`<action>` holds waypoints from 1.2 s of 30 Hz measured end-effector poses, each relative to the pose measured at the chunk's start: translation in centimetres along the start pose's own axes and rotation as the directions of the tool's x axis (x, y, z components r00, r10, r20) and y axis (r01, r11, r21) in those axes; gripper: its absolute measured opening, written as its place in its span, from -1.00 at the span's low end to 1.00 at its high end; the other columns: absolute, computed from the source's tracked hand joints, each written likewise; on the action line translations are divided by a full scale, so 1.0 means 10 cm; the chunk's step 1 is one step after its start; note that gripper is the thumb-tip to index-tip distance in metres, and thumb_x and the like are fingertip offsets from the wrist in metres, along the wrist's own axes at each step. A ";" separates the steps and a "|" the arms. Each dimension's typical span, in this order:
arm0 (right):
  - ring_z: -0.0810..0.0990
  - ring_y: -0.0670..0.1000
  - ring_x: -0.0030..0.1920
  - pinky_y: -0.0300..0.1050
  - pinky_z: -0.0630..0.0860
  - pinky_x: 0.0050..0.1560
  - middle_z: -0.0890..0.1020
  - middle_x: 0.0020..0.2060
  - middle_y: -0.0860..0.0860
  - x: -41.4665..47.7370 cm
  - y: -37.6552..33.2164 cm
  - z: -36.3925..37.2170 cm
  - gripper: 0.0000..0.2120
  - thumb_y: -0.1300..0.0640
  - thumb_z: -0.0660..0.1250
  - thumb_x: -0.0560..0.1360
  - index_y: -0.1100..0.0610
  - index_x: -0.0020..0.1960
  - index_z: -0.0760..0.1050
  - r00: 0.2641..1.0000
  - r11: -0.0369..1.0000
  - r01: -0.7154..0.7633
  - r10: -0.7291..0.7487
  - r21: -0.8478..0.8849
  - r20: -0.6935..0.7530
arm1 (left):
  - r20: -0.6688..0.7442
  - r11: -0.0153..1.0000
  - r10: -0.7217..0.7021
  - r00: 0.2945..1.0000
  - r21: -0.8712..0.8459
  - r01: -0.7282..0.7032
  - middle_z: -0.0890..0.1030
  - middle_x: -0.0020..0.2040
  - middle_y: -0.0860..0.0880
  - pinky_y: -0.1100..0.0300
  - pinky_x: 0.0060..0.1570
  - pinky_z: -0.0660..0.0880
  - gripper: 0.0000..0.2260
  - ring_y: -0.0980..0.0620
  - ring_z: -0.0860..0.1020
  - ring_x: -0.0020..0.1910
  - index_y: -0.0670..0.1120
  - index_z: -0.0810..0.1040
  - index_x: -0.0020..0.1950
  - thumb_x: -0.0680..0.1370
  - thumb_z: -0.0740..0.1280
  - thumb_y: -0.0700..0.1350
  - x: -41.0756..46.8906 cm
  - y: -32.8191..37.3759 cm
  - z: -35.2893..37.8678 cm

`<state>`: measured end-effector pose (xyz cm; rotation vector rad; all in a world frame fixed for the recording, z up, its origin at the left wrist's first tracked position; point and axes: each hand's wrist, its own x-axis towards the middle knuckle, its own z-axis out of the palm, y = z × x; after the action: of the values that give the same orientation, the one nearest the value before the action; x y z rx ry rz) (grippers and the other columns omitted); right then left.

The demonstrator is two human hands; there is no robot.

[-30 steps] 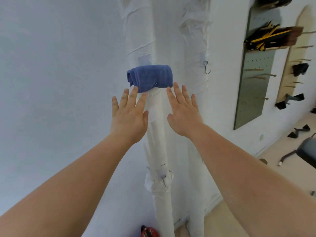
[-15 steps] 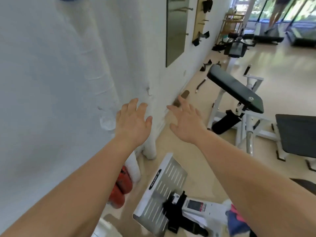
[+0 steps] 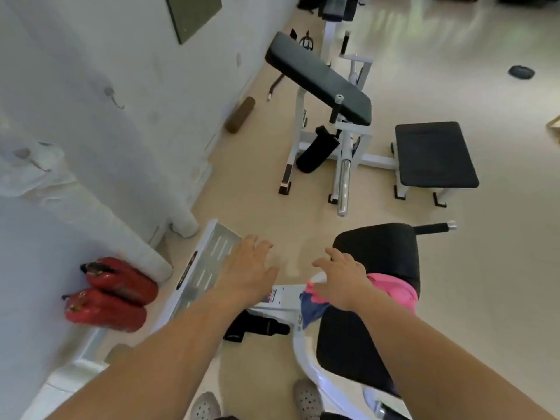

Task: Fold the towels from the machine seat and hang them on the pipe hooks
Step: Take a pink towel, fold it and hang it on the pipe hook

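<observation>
A pink towel [image 3: 394, 291] and a blue towel [image 3: 312, 309] lie crumpled on the black machine seat [image 3: 378, 247] below me. My right hand [image 3: 342, 280] hovers just above the pink towel, fingers loosely spread and holding nothing. My left hand [image 3: 248, 268] is out over the floor to the left of the seat, fingers spread, empty. The white wrapped pipes [image 3: 100, 207] run down the wall at the left, with small hooks [image 3: 116, 100] on them. No towel shows on the pipes in this view.
Two red fire extinguishers [image 3: 112, 294] lie by the wall. A white metal footplate [image 3: 206, 253] of the machine is under my left hand. A black padded bench machine [image 3: 321, 77] and a separate black seat [image 3: 433, 153] stand ahead. My shoes [image 3: 306, 398] are at the bottom.
My view has swung down from the blue towel hung on the pipe to the machine seat. Both hands dropped with it, and the right one now hovers over the pink towel.
</observation>
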<state>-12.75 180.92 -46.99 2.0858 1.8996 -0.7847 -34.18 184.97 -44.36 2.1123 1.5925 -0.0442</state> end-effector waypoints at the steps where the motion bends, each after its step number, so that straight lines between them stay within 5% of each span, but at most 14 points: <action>1: 0.13 0.15 0.57 0.25 0.15 0.53 0.13 0.61 -0.01 -0.01 0.25 0.07 -0.43 -0.20 0.28 0.55 -0.14 0.52 0.29 0.999 1.000 -0.030 0.030 0.003 0.021 | 0.048 1.000 0.002 0.999 -0.010 -0.002 0.18 0.58 -0.02 0.01 0.43 0.28 -0.52 -0.09 0.25 0.51 0.09 0.27 0.54 0.63 0.22 0.11 0.05 0.16 0.18; 7: 0.45 0.13 0.32 0.11 0.44 0.30 0.47 0.34 -0.01 -0.01 1.36 0.37 -0.56 -0.06 0.19 0.55 -0.14 0.43 0.38 0.979 0.979 -0.202 0.202 0.009 -0.014 | 0.254 0.997 0.057 0.966 -0.072 -0.039 0.23 0.59 -0.06 0.04 0.45 0.27 -0.46 -0.10 0.30 0.50 0.03 0.22 0.60 0.64 0.26 0.05 0.37 0.90 1.04; 13: 0.50 0.14 0.27 0.06 0.49 0.25 0.48 0.28 0.04 0.15 1.80 0.59 -0.59 -0.06 0.18 0.64 -0.02 0.46 0.33 0.971 0.970 -0.233 0.236 0.072 -0.035 | 0.374 0.981 0.058 0.925 -0.195 0.017 0.44 0.44 -0.05 -0.04 0.37 0.40 -0.57 -0.12 0.47 0.33 0.15 0.32 0.50 0.62 0.24 0.00 0.64 1.26 1.63; 18: 0.60 0.11 0.10 0.04 0.57 0.08 0.55 0.12 0.01 0.44 1.86 0.70 -0.71 -0.04 0.13 0.66 -0.01 0.32 0.44 0.972 0.972 -0.225 0.229 0.073 -0.060 | 0.470 0.979 -0.002 0.882 -0.181 0.098 0.40 0.46 -0.03 -0.02 0.34 0.44 -0.44 -0.11 0.49 0.27 0.31 0.11 0.56 0.58 0.19 0.04 0.84 1.23 2.12; 23: 0.61 0.12 -0.02 -0.07 0.43 -0.10 0.54 -0.02 0.05 0.58 1.97 0.71 -0.79 0.18 0.19 0.62 0.08 0.19 0.54 0.986 0.986 -0.155 0.151 -0.062 -0.074 | 0.426 0.961 0.004 0.905 -0.252 0.115 0.48 0.28 -0.01 0.04 0.15 0.53 -0.48 -0.01 0.53 0.06 0.32 0.17 0.51 0.59 0.19 0.00 0.98 1.27 2.36; 28: 0.50 0.07 -0.16 -0.04 0.48 -0.18 0.45 -0.09 0.03 0.51 2.02 0.83 -0.80 0.13 0.21 0.61 0.09 0.07 0.61 0.958 0.984 -0.067 0.110 0.164 -0.265 | 0.297 0.940 0.039 0.954 -0.335 0.066 0.30 0.56 0.04 0.00 0.45 0.34 -0.48 -0.02 0.34 0.48 0.14 0.13 0.62 0.67 0.21 0.03 0.95 1.39 2.32; 31: 0.48 0.06 -0.11 -0.05 0.48 -0.15 0.44 -0.10 0.01 0.33 2.02 0.83 -0.85 0.08 0.26 0.61 0.07 0.02 0.60 0.934 0.964 0.007 0.089 0.265 -0.347 | 0.293 0.938 0.075 0.953 -0.346 0.033 0.29 0.57 0.04 -0.06 0.46 0.34 -0.48 -0.02 0.31 0.52 0.15 0.16 0.61 0.66 0.23 0.05 0.89 1.48 2.17; 36: 0.49 0.07 -0.12 0.04 0.53 -0.11 0.45 -0.10 0.02 -0.02 2.00 0.68 -0.84 0.04 0.27 0.61 0.07 0.01 0.59 0.900 0.899 0.196 -0.006 0.392 -0.436 | 0.264 0.918 0.193 0.945 -0.389 -0.078 0.55 0.24 0.18 0.06 0.38 0.30 -0.76 0.18 0.41 0.35 0.21 0.52 0.28 0.62 0.26 0.05 0.81 1.65 1.99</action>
<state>5.00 174.53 -56.43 2.6198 2.2396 -0.8941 -11.35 180.95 -58.39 1.8124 1.1664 -0.0098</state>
